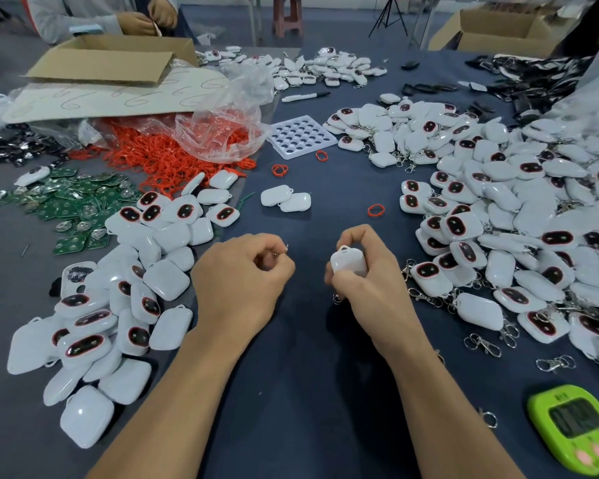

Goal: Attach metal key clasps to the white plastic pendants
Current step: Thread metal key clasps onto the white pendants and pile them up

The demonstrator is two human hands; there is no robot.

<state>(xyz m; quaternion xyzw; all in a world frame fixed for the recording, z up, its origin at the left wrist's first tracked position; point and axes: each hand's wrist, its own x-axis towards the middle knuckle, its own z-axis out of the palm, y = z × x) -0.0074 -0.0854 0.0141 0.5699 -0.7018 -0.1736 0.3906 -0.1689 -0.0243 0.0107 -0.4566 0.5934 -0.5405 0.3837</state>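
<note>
My right hand (367, 281) grips a white plastic pendant (348, 262) with its small loop pointing up, over the middle of the dark table. My left hand (239, 278) is curled to its left, pinching a small metal key clasp (280, 251) of which only a glint shows between the fingers. The two hands are apart, about a hand's width. A pile of white pendants without clasps (118, 305) lies at my left. A larger pile of pendants with clasps (519, 236) fills the right side. Loose metal clasps (483, 344) lie at the right.
A green timer (578, 426) sits at the front right. Red rubber rings (173, 157) spill from a plastic bag, green circuit boards (70, 202) lie at the left, and a white cell tray (301, 136) is beyond. Another person's hands (153, 19) work behind a cardboard box (108, 60).
</note>
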